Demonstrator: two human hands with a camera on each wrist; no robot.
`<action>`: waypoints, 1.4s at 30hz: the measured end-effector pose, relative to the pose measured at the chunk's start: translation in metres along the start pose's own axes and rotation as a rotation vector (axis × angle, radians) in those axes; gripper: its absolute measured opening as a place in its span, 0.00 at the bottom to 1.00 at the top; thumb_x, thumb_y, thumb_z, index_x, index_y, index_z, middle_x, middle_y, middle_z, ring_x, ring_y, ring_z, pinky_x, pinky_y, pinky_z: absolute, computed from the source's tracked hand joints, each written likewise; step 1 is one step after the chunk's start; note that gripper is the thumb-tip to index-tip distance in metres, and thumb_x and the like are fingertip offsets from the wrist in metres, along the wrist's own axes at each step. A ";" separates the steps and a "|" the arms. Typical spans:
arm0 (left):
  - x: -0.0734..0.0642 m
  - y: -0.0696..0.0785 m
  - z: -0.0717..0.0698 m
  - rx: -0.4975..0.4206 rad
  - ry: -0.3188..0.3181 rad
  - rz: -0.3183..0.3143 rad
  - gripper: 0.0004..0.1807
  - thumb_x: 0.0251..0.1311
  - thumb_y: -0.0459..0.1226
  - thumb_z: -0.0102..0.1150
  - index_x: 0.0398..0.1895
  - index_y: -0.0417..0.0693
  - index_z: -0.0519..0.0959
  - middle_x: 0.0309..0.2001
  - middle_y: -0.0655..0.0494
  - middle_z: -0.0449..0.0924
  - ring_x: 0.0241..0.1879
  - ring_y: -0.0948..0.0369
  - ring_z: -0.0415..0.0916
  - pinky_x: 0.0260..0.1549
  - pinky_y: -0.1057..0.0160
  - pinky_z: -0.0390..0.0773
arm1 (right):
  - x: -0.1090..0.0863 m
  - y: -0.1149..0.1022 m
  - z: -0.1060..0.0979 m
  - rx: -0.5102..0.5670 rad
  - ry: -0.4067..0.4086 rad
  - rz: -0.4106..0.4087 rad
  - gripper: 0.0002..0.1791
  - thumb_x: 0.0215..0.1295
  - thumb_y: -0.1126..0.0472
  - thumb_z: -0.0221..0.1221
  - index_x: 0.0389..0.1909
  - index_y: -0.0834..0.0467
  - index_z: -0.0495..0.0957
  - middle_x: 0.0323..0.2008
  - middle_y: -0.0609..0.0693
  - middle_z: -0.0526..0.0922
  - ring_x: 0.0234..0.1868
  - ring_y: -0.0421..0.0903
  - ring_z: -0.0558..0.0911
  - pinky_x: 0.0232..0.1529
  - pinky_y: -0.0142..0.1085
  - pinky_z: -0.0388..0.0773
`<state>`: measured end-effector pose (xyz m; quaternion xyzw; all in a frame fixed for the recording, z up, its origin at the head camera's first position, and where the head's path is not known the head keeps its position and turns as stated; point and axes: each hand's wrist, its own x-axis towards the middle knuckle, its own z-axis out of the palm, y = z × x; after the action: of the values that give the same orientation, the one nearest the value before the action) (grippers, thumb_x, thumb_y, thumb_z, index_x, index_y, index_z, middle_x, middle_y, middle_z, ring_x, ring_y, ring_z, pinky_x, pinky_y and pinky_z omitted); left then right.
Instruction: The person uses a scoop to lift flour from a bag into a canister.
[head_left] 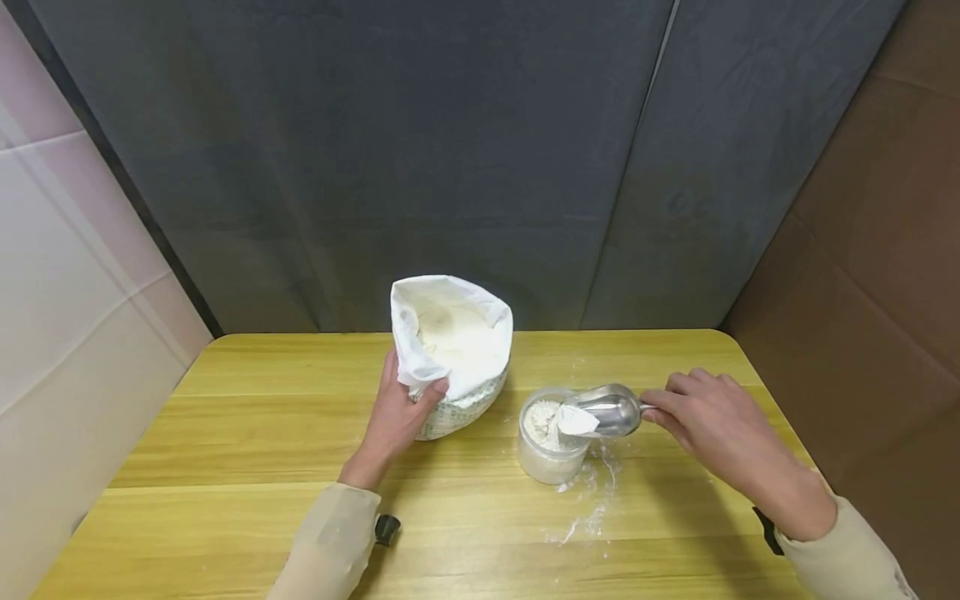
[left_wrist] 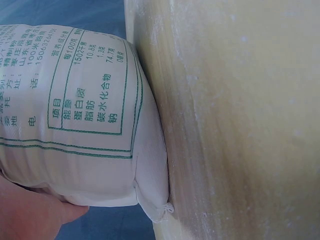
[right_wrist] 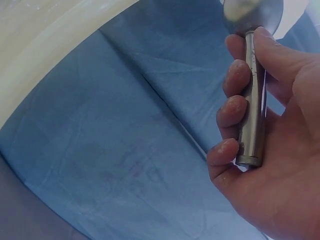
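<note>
A white cloth bag of flour [head_left: 450,408] stands tilted on the table with its mouth spread wide, white flour [head_left: 457,333] showing inside. My left hand [head_left: 397,412] grips the near left side of its rim, thumb on the outside. Green printing covers the bag [left_wrist: 90,100] in the left wrist view. My right hand [head_left: 716,425] holds a metal scoop [head_left: 618,408] by its handle, fingers wrapped round it in the right wrist view [right_wrist: 252,110]. The scoop's tip, with white flour on it, lies over a clear plastic jar [head_left: 551,462] that holds flour close to its rim.
Spilled flour [head_left: 592,521] streaks the wooden table [head_left: 247,450] beside and in front of the jar. A dark grey cloth wall [head_left: 420,150] rises behind the table, a pale panel [head_left: 82,275] on the left and a brown one [head_left: 877,250] on the right.
</note>
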<state>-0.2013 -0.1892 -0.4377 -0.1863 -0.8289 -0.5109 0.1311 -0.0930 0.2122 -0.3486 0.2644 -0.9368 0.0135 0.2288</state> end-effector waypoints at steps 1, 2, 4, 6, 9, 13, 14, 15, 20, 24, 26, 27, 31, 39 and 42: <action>0.000 0.000 0.000 0.000 0.000 0.001 0.58 0.64 0.67 0.59 0.84 0.47 0.47 0.78 0.40 0.52 0.74 0.43 0.56 0.70 0.36 0.60 | 0.000 -0.001 0.000 -0.009 0.001 -0.004 0.10 0.58 0.56 0.72 0.41 0.49 0.88 0.27 0.41 0.75 0.25 0.43 0.69 0.25 0.34 0.61; 0.000 0.000 0.000 0.000 0.001 0.002 0.58 0.64 0.67 0.59 0.84 0.47 0.47 0.78 0.40 0.52 0.74 0.43 0.56 0.70 0.36 0.60 | 0.001 -0.001 0.000 -0.018 0.004 -0.007 0.10 0.58 0.55 0.72 0.41 0.49 0.88 0.26 0.41 0.74 0.25 0.43 0.68 0.25 0.34 0.60; 0.000 0.000 0.000 -0.001 0.002 0.002 0.58 0.64 0.67 0.59 0.84 0.47 0.47 0.78 0.40 0.52 0.73 0.43 0.56 0.70 0.36 0.60 | 0.002 -0.002 -0.001 -0.036 0.013 -0.015 0.09 0.59 0.54 0.70 0.40 0.49 0.88 0.26 0.41 0.73 0.25 0.43 0.67 0.25 0.34 0.58; 0.000 0.000 0.001 -0.003 0.004 0.002 0.58 0.63 0.68 0.59 0.84 0.46 0.47 0.77 0.40 0.52 0.73 0.43 0.57 0.70 0.36 0.61 | 0.004 -0.002 -0.002 -0.051 0.021 -0.021 0.08 0.59 0.54 0.70 0.39 0.49 0.88 0.25 0.41 0.72 0.24 0.43 0.66 0.26 0.34 0.57; 0.000 0.000 0.001 -0.002 0.007 0.004 0.59 0.62 0.70 0.58 0.84 0.45 0.48 0.77 0.39 0.53 0.73 0.43 0.57 0.70 0.37 0.60 | 0.007 -0.004 -0.004 -0.065 0.029 -0.022 0.07 0.58 0.54 0.71 0.37 0.49 0.86 0.24 0.42 0.71 0.24 0.44 0.66 0.26 0.35 0.57; 0.000 -0.001 0.001 0.001 0.009 0.003 0.60 0.62 0.71 0.57 0.84 0.46 0.48 0.76 0.39 0.54 0.72 0.43 0.58 0.70 0.36 0.61 | 0.010 -0.006 -0.007 -0.085 0.017 -0.018 0.09 0.56 0.54 0.73 0.35 0.49 0.85 0.25 0.43 0.72 0.26 0.46 0.69 0.26 0.37 0.60; 0.000 -0.001 0.001 0.001 0.009 0.003 0.60 0.62 0.71 0.57 0.84 0.46 0.48 0.76 0.39 0.54 0.72 0.43 0.58 0.70 0.36 0.61 | 0.011 -0.007 -0.008 -0.090 0.008 -0.016 0.09 0.55 0.54 0.73 0.34 0.49 0.84 0.25 0.43 0.71 0.26 0.47 0.69 0.27 0.37 0.60; 0.001 -0.001 0.001 -0.001 0.009 0.005 0.59 0.62 0.70 0.58 0.84 0.46 0.48 0.76 0.39 0.54 0.72 0.43 0.58 0.70 0.36 0.61 | 0.012 -0.007 -0.009 -0.096 0.001 -0.015 0.09 0.56 0.53 0.73 0.33 0.49 0.83 0.25 0.43 0.71 0.27 0.47 0.69 0.27 0.37 0.60; 0.001 -0.001 0.001 -0.003 0.009 0.006 0.58 0.63 0.69 0.58 0.84 0.47 0.48 0.76 0.39 0.54 0.71 0.44 0.58 0.69 0.36 0.61 | 0.017 -0.011 -0.013 -0.115 -0.030 -0.005 0.13 0.55 0.53 0.74 0.27 0.49 0.78 0.23 0.43 0.68 0.27 0.48 0.68 0.28 0.38 0.59; 0.001 -0.001 0.001 -0.003 0.009 0.005 0.58 0.62 0.70 0.58 0.84 0.46 0.48 0.75 0.39 0.55 0.71 0.43 0.58 0.69 0.36 0.62 | 0.022 -0.015 -0.017 -0.132 -0.056 -0.001 0.15 0.54 0.54 0.77 0.25 0.49 0.77 0.22 0.43 0.67 0.26 0.47 0.66 0.28 0.38 0.59; 0.001 0.000 0.001 -0.004 0.010 0.004 0.58 0.62 0.69 0.59 0.84 0.46 0.48 0.75 0.39 0.55 0.71 0.43 0.58 0.69 0.36 0.62 | 0.024 -0.017 -0.019 -0.141 -0.076 0.000 0.15 0.55 0.54 0.77 0.25 0.50 0.77 0.22 0.43 0.66 0.26 0.47 0.65 0.29 0.38 0.59; 0.000 0.000 0.001 -0.004 0.010 0.004 0.58 0.62 0.69 0.59 0.84 0.46 0.48 0.76 0.39 0.55 0.71 0.43 0.58 0.69 0.36 0.62 | 0.025 -0.017 -0.020 -0.147 -0.082 0.000 0.14 0.55 0.54 0.77 0.25 0.50 0.78 0.22 0.43 0.67 0.26 0.47 0.65 0.29 0.38 0.59; 0.000 -0.001 0.001 0.000 0.011 0.005 0.59 0.62 0.70 0.58 0.84 0.46 0.48 0.76 0.39 0.54 0.71 0.43 0.58 0.69 0.36 0.62 | 0.027 -0.021 -0.022 -0.165 -0.090 -0.007 0.13 0.54 0.55 0.77 0.27 0.51 0.81 0.23 0.44 0.68 0.26 0.47 0.65 0.29 0.39 0.59; 0.000 -0.001 0.001 0.001 0.008 0.003 0.58 0.63 0.69 0.58 0.84 0.46 0.48 0.76 0.39 0.54 0.72 0.43 0.58 0.69 0.36 0.61 | 0.029 -0.023 -0.022 -0.185 0.038 -0.064 0.15 0.46 0.56 0.80 0.24 0.53 0.81 0.21 0.46 0.66 0.24 0.47 0.62 0.27 0.38 0.57; 0.000 -0.001 0.001 0.004 0.005 0.002 0.58 0.63 0.69 0.58 0.84 0.47 0.47 0.77 0.40 0.53 0.72 0.43 0.57 0.70 0.36 0.61 | 0.029 -0.024 -0.023 -0.195 0.061 -0.072 0.16 0.45 0.55 0.80 0.23 0.53 0.80 0.20 0.46 0.65 0.24 0.47 0.62 0.27 0.38 0.56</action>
<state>-0.2019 -0.1886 -0.4389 -0.1858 -0.8295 -0.5093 0.1341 -0.0932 0.1813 -0.3180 0.2737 -0.9162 -0.0780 0.2823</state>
